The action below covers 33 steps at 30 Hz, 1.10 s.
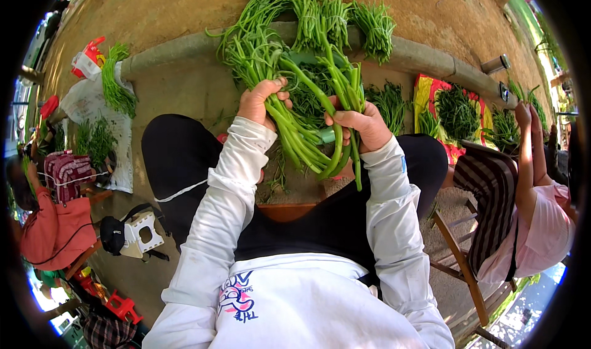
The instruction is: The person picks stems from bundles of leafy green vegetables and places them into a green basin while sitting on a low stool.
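Observation:
In front of my lap, my left hand [261, 103] is closed round a thick bunch of leafy green stems [292, 136], with its leaves pointing up and away. My right hand [364, 127] grips several more long green stems [338, 78], whose cut ends hang below the fingers. Some stems cross from one hand's bunch toward the other. Behind the hands, a pile of loose dark greens [311, 93] sits partly hidden in a green basin [300, 58]. A white tie [180, 192] lies across my left knee.
Tied bundles of greens [375, 34] rest along a low concrete ledge [166, 50]. More greens [457, 112] lie on a red and yellow sheet at right. Another person [529, 226] sits on the right, another [55, 226] on the left, near a white step stool [143, 233].

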Each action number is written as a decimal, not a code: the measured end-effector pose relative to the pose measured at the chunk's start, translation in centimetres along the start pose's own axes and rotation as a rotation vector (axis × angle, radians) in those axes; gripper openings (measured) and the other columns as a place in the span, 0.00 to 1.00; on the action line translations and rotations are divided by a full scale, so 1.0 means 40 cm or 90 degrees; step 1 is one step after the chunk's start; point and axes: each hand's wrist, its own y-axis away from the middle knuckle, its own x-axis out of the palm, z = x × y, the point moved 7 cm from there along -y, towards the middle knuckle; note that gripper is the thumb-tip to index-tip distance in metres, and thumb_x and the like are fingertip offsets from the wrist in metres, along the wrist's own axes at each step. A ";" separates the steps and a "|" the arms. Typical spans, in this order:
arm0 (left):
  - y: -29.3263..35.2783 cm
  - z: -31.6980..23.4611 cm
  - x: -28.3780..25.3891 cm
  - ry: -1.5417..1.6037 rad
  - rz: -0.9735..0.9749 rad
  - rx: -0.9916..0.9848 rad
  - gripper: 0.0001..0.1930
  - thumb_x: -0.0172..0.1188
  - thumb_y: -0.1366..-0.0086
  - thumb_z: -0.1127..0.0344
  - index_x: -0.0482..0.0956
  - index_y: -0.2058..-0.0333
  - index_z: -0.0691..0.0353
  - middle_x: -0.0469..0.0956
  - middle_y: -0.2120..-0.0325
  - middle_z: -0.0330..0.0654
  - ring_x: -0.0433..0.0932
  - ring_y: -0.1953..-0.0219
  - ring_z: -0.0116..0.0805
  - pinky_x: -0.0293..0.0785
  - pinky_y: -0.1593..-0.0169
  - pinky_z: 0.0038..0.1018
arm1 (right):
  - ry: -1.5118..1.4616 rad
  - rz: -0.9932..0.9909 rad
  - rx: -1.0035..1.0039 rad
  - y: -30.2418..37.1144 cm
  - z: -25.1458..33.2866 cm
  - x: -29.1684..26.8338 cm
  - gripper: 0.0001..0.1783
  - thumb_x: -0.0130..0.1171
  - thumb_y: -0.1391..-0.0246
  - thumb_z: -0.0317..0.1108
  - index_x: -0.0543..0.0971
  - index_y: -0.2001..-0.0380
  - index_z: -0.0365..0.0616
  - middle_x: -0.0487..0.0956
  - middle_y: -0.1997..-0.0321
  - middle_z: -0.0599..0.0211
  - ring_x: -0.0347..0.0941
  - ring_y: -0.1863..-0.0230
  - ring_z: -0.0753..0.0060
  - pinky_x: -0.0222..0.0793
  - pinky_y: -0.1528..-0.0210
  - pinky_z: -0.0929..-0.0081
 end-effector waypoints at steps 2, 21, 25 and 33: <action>0.000 -0.027 -0.019 -0.089 -0.055 0.052 0.10 0.62 0.47 0.69 0.73 0.69 0.66 0.71 0.76 0.37 0.70 0.77 0.26 0.71 0.75 0.25 | -0.048 -0.021 -0.016 0.007 0.007 -0.011 0.19 0.54 0.55 0.32 0.72 0.58 0.36 0.74 0.73 0.69 0.63 0.83 0.83 0.61 0.82 0.85; 0.004 -0.073 -0.018 -0.146 -0.099 0.278 0.11 0.64 0.50 0.73 0.75 0.66 0.66 0.78 0.71 0.44 0.71 0.80 0.28 0.67 0.76 0.23 | -0.132 -0.025 -0.052 0.003 0.005 -0.016 0.18 0.56 0.47 0.37 0.72 0.57 0.36 0.76 0.74 0.66 0.67 0.83 0.77 0.62 0.83 0.82; 0.013 -0.094 0.006 -0.131 -0.054 0.343 0.10 0.62 0.49 0.75 0.74 0.66 0.65 0.78 0.67 0.45 0.71 0.78 0.28 0.68 0.74 0.23 | -0.146 -0.010 -0.011 0.003 -0.011 0.007 0.17 0.54 0.47 0.35 0.71 0.57 0.35 0.76 0.73 0.64 0.66 0.84 0.77 0.60 0.83 0.83; 0.011 -0.088 0.013 -0.261 -0.024 0.371 0.10 0.64 0.48 0.73 0.79 0.65 0.63 0.79 0.69 0.38 0.72 0.75 0.24 0.69 0.70 0.21 | -0.077 0.057 0.038 0.003 -0.031 0.049 0.20 0.53 0.46 0.37 0.70 0.55 0.33 0.76 0.72 0.65 0.65 0.86 0.78 0.62 0.83 0.82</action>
